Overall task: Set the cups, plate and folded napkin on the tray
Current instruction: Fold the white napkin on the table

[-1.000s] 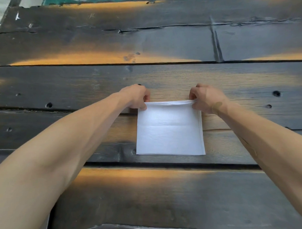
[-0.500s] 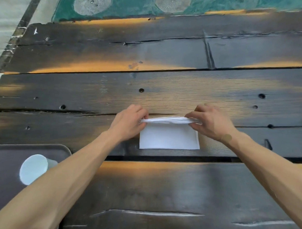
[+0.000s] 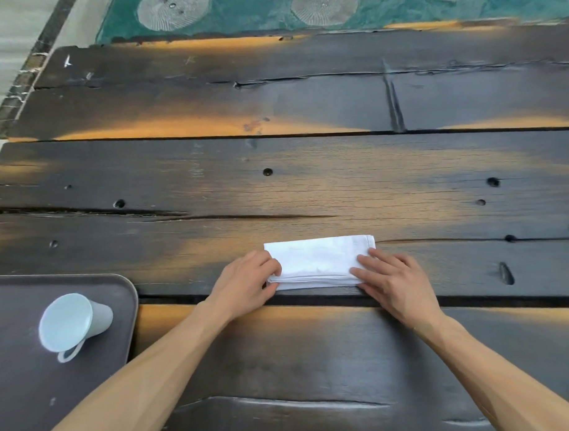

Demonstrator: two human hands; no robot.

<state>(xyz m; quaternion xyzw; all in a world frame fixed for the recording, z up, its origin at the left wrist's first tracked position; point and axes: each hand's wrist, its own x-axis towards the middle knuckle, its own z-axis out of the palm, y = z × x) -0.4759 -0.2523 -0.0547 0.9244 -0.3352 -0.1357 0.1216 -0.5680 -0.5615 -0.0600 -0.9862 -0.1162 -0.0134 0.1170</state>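
napkin [image 3: 317, 260] now folded narrower, both hands pressing

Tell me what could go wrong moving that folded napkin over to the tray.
1. The napkin is a loose stack of layers held only at its ends by the left hand and right hand; lifting unevenly may let it unfold.
2. It lies beside a gap between table planks; an edge may snag.
3. The cup on the tray could get knocked.

A dark, weathered plank tabletop [image 3: 310, 190] is seen, cracked and pitted with holes, warm orange light streaked across it. At twelve o'clock a teal patterned rug [image 3: 251, 11] is glimpsed; pale floor [image 3: 16, 19] at ten o'clock.
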